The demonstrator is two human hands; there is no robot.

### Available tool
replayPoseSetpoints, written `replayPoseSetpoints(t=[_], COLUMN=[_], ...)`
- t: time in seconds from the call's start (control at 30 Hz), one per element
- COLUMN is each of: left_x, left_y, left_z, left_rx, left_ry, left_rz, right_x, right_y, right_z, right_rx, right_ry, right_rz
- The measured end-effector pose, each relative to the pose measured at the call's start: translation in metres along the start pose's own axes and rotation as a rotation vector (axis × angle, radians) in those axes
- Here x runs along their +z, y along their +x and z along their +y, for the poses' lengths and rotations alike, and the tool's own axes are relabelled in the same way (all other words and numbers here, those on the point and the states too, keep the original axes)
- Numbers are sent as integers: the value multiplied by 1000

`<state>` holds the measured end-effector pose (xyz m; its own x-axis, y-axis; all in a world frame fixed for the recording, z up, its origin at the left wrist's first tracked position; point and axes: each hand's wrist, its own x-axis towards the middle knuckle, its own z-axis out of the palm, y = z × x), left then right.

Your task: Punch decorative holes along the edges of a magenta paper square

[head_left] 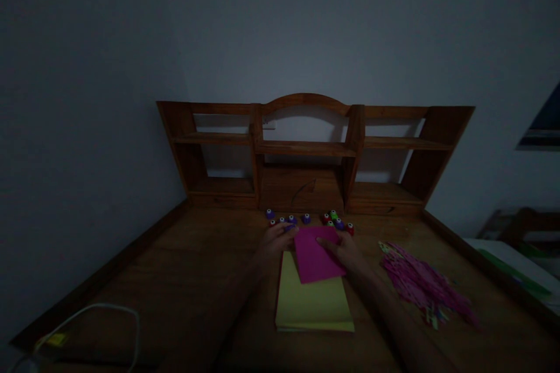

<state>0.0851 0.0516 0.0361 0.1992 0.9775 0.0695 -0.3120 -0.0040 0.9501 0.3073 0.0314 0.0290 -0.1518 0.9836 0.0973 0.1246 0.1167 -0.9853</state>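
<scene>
A magenta sheet of paper (pixel 315 256) lies tilted on top of a yellow paper stack (pixel 312 303) in the middle of the wooden desk (pixel 184 280). My left hand (pixel 276 240) rests at the sheet's left edge, its fingers closed on a small purple punch beside the paper. Laid on the sheet's right side is my right hand (pixel 345 250), its fingers pressing on the paper. Just beyond both hands stands a row of several small coloured craft punches (pixel 335 220).
A pile of pink punched paper strips (pixel 422 282) lies at the right. A wooden shelf unit (pixel 306 148) stands at the desk's back against the wall. A white cable (pixel 100 317) loops at the near left. The room is dim.
</scene>
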Motion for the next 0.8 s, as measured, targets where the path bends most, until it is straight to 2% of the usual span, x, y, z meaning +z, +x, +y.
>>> replayPoseSetpoints(t=[0.3,0.57,0.8], left_x=[-16,-14,-11], left_y=[2,-2,-8], left_z=[6,2,2], left_rx=[72,70,48], left_ry=[-60,-64,-82], left_rz=[106,69,-25], right_x=[-1,-7,-11], right_y=[0,5,10], right_z=[-2,7,5], right_rx=[60,84,77], right_ry=[66,141,201], right_rz=[64,106,216])
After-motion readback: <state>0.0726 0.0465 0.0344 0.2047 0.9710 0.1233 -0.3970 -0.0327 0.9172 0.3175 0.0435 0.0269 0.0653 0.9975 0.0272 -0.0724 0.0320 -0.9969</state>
